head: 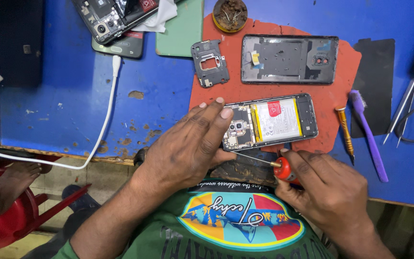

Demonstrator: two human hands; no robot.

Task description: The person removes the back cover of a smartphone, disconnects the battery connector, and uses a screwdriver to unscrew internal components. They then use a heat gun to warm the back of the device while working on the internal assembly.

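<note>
An opened phone [283, 120] with its white battery and circuit board showing lies on a red mat [226, 98]. My left hand [188, 146] rests on the phone's left end, fingers pressing its edge. My right hand [329, 192] grips a red-handled screwdriver [283, 169], whose thin shaft points left toward the phone's lower left corner. The tip is hidden beside my left fingers.
The phone's back cover [288, 58] and a small black inner frame [210, 63] lie on the mat. A brass screwdriver [345, 134], purple brush [367, 136] and tweezers [401, 112] sit at the right. Other phones [113, 21] and a white cable [104, 122] lie at the left.
</note>
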